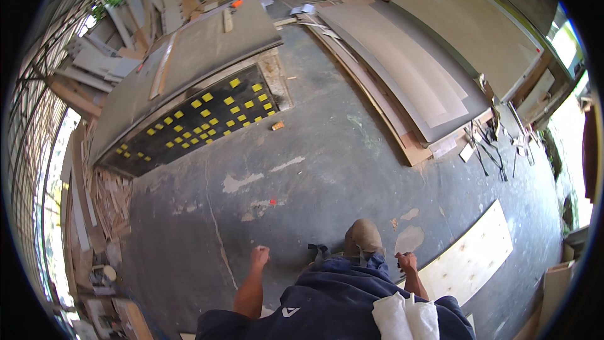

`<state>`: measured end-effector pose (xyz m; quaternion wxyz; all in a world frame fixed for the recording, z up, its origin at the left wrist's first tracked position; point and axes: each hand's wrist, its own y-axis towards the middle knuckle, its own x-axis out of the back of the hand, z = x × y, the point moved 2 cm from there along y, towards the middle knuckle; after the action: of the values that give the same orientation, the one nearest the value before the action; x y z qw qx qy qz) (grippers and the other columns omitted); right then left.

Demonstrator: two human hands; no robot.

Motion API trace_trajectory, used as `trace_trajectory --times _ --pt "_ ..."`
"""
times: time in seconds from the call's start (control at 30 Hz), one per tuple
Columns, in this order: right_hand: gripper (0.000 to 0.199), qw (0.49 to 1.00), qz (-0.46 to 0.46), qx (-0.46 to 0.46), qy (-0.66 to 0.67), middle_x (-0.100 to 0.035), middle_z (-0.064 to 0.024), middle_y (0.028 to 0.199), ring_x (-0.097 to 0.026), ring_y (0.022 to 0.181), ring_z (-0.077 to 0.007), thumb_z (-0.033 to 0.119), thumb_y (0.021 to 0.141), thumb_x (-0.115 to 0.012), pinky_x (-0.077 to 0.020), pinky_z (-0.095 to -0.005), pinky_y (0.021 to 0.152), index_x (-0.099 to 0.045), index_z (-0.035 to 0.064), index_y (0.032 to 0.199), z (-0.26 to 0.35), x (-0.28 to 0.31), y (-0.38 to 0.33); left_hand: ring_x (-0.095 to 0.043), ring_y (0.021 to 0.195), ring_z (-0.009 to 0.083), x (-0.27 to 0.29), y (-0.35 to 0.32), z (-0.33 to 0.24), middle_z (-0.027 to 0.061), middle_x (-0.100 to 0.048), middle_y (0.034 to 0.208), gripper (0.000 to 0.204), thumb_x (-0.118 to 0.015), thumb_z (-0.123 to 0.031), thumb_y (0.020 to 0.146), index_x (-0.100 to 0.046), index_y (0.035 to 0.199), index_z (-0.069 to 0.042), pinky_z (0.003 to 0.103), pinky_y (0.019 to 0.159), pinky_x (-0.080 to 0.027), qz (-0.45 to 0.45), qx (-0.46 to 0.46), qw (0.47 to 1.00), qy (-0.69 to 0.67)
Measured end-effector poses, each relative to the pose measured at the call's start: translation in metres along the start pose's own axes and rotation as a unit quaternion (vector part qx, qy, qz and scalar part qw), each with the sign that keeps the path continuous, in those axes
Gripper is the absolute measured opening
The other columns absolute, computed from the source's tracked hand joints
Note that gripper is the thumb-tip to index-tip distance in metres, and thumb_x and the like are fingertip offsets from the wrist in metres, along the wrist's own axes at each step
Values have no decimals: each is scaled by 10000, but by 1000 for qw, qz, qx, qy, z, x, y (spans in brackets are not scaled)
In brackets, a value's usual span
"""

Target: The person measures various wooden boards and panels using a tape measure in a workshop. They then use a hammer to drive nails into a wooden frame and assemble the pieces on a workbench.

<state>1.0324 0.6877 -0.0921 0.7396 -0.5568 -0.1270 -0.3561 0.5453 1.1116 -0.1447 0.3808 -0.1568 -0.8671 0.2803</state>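
My left hand (260,255) hangs over the grey floor with its fingers curled. Anything inside it is too small to make out. Beyond my right knee, my right hand (407,261) is also closed, and a small dark thing that I cannot name shows at its fingers. A pale wooden board (469,258) lies on the floor next to my right forearm. White cloth (406,316), perhaps gloves, hangs against the right side of my dark blue top. Neither hand touches the workbench or the stacked sheets ahead.
Ahead left stands a large workbench (207,44), its dark side panel (207,115) dotted with yellow squares. Stacked sheets (402,56) fill the right, with black straps (494,154) hanging near their end. A small orange-yellow object (277,125) lies on the floor (327,170). Wood scraps (110,201) pile up left.
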Motion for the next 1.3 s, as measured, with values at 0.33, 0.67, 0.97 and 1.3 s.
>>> trace_trajectory --times 0.33,0.67,0.97,1.3 --pt "502 986 2 27 -165 -742 -175 801 -722 651 -282 416 803 -735 -586 -393 642 -755 -60 959 106 -38 239 -705 746 170 -88 218 -391 72 -716 900 170 -643 -164 937 -693 1051 -49 287 642 -541 85 -184 978 -49" --pt "451 991 -19 83 -103 -697 -210 695 -714 647 -323 371 823 -689 -569 -442 642 -727 -78 814 589 172 375 -701 685 167 -124 303 -532 73 -707 814 122 -624 -94 905 -695 978 -27 283 597 -531 1 -8 961 -277" --pt "470 981 3 177 -79 -726 -191 787 -723 715 -281 379 790 -731 -587 -419 656 -732 -66 942 923 169 538 -689 852 170 -72 463 -821 95 -699 966 185 -600 -61 960 -644 1115 32 283 750 -544 -111 -227 915 -314" --pt "471 987 18 98 -126 -718 -199 706 -717 618 -289 399 821 -708 -611 -390 670 -735 -71 803 1067 170 691 -649 977 142 -2 684 -1241 87 -677 1055 216 -624 -60 996 -622 1182 50 285 867 -537 -20 -414 827 -379"
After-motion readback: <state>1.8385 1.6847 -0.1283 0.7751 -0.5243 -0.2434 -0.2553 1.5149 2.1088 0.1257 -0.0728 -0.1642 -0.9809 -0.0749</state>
